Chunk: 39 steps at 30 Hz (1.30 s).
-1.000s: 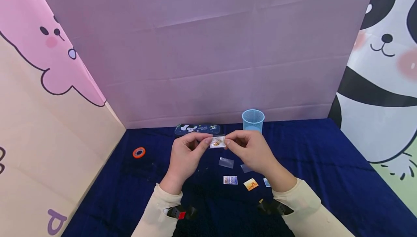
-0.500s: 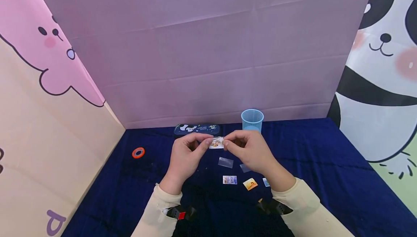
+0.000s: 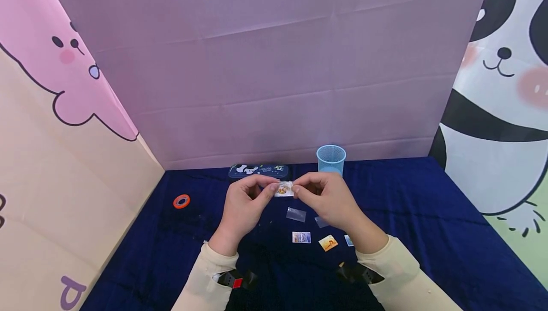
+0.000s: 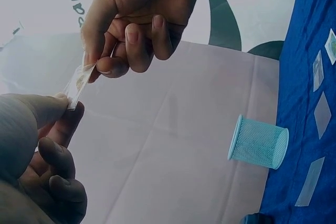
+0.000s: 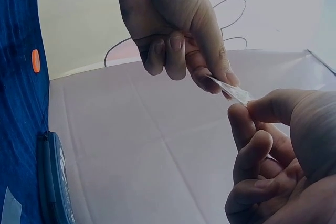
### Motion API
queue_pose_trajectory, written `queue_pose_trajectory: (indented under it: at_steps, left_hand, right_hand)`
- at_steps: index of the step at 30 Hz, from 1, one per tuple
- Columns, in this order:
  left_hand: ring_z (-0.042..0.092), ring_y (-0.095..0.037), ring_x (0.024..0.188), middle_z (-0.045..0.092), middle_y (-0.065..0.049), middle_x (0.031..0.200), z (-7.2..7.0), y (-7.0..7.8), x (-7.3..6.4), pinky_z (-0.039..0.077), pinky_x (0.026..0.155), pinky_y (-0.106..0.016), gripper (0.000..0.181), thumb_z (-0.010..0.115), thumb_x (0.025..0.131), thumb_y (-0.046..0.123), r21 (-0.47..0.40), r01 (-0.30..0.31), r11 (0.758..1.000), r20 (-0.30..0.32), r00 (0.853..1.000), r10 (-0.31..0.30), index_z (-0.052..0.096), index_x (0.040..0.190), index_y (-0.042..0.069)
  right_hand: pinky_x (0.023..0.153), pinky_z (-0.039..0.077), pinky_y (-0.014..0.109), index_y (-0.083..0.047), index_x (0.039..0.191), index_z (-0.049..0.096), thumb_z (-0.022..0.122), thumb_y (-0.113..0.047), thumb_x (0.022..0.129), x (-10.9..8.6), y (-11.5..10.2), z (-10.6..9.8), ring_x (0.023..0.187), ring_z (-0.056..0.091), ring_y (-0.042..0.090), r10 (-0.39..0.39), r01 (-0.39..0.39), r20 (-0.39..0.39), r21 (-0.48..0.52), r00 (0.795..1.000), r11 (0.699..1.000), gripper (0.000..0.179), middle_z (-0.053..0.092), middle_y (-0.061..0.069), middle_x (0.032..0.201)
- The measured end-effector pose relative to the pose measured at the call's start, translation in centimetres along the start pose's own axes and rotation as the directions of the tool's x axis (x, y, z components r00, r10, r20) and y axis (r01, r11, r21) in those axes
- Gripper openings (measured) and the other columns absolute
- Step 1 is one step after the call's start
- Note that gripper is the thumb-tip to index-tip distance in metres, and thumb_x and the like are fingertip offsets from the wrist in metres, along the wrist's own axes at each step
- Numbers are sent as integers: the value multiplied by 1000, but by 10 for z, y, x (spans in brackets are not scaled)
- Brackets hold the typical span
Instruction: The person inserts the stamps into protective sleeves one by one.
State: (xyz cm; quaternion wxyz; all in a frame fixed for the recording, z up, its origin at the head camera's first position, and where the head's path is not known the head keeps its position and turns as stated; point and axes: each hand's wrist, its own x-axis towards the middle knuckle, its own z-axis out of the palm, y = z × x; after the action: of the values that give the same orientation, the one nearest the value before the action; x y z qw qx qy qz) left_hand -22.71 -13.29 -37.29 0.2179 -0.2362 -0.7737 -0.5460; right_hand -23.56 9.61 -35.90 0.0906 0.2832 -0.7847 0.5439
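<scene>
Between both hands, above the table, is a small clear sleeve with a picture card (image 3: pixel 284 189) in it. My left hand (image 3: pixel 245 208) pinches its left edge between thumb and forefinger. At the right edge, the thumb and forefinger of my right hand (image 3: pixel 332 203) pinch it too. Both wrist views show the sleeve (image 4: pixel 79 83) stretched between the two pairs of fingertips. Below the hands, a clear sleeve (image 3: pixel 296 214) lies on the cloth, with a second one (image 3: pixel 321 222) partly behind the right hand. Nearer me are a purple-blue card (image 3: pixel 301 237), an orange card (image 3: pixel 328 243) and a partly covered blue card (image 3: pixel 348 240).
A light-blue mesh cup (image 3: pixel 331 158) stands at the back edge, behind the right hand. Left of it lies a dark-blue panda pencil case (image 3: pixel 259 171). An orange tape roll (image 3: pixel 181 201) rests on the left of the dark-blue cloth (image 3: pixel 411 206). Printed fabric walls surround the table.
Both hands keep their pinch on the sleeved card and hardly move. The card tilts very slightly; the whole head view shifts a little.
</scene>
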Motion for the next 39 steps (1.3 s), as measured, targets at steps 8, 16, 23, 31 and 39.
queue_pose_trajectory:
  at_steps: [8, 16, 23, 31, 39]
  left_hand:
    - [45, -21, 53, 61, -1, 73, -1, 1, -1, 35, 47, -27, 12, 75, 100, 23, 5, 1, 1000, 1, 1000, -1, 82, 107, 17]
    - [45, -21, 53, 62, 1, 73, -1, 0, -1, 35, 47, -26, 14, 76, 99, 22, -3, 1, 1000, 3, 1000, -1, 82, 109, 16]
    - [43, -21, 53, 64, 1, 77, -4, -1, 0, 35, 48, -26, 12, 76, 98, 17, -7, -6, 1000, -4, 1000, 6, 82, 108, 12]
    - [43, -20, 53, 64, 1, 77, -9, -6, 2, 35, 50, -27, 8, 76, 99, 19, -2, 10, 1000, -31, 999, -10, 81, 104, 15]
    - [47, -23, 60, 64, -1, 82, -19, -21, 4, 36, 54, -27, 10, 76, 99, 21, 36, 64, 997, -44, 997, -62, 81, 105, 15]
  right_hand:
    - [52, 40, 26, -11, 104, 80, 72, -14, 100, -1, 2, 0, 60, 49, 17, 1, -1, 4, -3, 1000, 1000, 9, 68, 5, 81]
    - [52, 41, 26, -10, 104, 80, 72, -13, 100, -1, 4, 0, 60, 49, 17, -6, 6, 8, -6, 1000, 1000, 9, 68, 2, 82]
    - [52, 40, 26, -11, 105, 80, 73, -14, 100, 1, 6, 1, 59, 49, 17, -17, 18, 11, -4, 1000, 1000, 9, 71, -1, 85]
    - [55, 43, 27, -13, 106, 80, 73, -16, 100, 5, 10, 0, 64, 55, 18, 17, -16, 17, -5, 1000, 1000, 10, 73, 2, 91]
    - [55, 46, 28, -16, 106, 80, 71, -17, 102, 4, 19, -3, 64, 57, 18, 39, -30, 67, -125, 997, 992, 9, 72, -3, 86]
